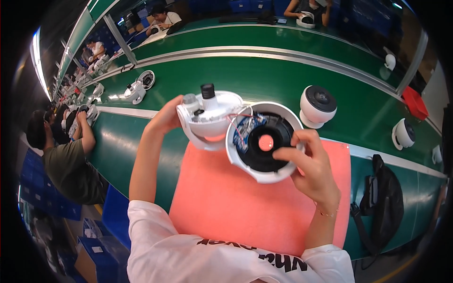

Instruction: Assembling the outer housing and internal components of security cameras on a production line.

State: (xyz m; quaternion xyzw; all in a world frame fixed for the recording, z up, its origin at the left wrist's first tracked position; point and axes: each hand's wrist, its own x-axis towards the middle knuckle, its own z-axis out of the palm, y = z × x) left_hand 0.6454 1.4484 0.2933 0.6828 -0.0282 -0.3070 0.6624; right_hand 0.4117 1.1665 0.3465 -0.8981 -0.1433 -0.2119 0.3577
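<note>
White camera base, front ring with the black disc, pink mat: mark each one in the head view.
white camera base (207, 120), head view, on its rounded white shell.
front ring with the black disc (264, 175), head view, on the lower white rim.
pink mat (236, 203), head view, on a bare middle patch.

There is one opened white dome camera (240, 134) in two joined parts: one base (207, 118) and one ring cover (264, 141). Two hands hold it, the left hand (167, 115) and the right hand (309, 165). One pink mat (226, 198) lies at the near edge of the green table (198, 78). Five more white cameras stand there: (317, 106), (403, 133), (139, 87), (390, 61), (436, 154). One black bag (382, 203) hangs at the right.
</note>
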